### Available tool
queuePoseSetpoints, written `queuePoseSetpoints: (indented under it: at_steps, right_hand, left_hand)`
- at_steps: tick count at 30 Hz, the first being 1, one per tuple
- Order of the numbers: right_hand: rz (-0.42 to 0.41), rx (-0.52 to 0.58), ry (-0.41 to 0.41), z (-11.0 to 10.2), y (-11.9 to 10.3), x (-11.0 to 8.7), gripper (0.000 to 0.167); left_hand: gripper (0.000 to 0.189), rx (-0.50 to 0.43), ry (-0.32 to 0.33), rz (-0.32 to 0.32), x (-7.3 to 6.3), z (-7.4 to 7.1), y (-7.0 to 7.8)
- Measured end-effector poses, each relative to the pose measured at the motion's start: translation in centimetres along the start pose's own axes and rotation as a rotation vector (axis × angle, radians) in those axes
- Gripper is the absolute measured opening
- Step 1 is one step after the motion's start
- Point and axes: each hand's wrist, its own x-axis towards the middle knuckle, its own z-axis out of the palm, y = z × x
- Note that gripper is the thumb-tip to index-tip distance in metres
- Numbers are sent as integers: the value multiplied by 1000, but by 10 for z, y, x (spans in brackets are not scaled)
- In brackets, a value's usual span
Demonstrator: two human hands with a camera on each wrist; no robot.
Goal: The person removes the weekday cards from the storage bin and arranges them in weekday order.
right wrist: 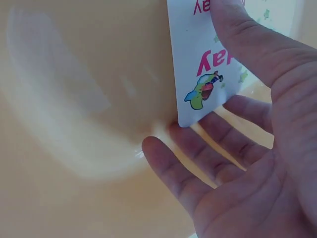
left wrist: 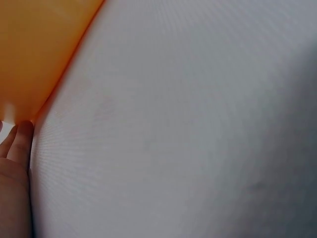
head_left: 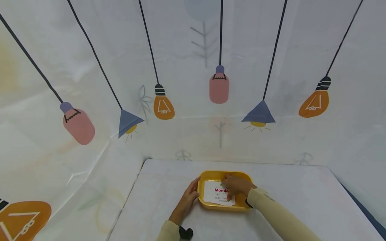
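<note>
Only in the right wrist view, cartoon creature on the card.

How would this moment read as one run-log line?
Left hand: touches tray at left end | Right hand: pinches card | Card: in tray, red "Monda" visible | Tray: yellow, on table
</note>
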Motion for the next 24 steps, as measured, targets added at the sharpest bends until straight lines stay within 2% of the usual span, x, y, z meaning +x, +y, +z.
queuePoseSetpoints:
  at_steps: [4, 7, 15, 24]
  right_hand:
    - [23, -15, -9, -1, -4, 0, 73]
    - [40, -19, -7, -2, -7, 0, 76]
    - [45, -18, 26, -6, -10, -1, 57]
    - [19, -60, 52, -1, -6, 3, 57]
  left_hand:
    - [65, -2, 2, -10, 0, 0, 2]
    - [65, -2, 10, -16, 0, 0, 3]
    - [66, 7, 4, 6, 2, 0, 2]
    - [65, 8, 10, 2, 0, 1, 3]
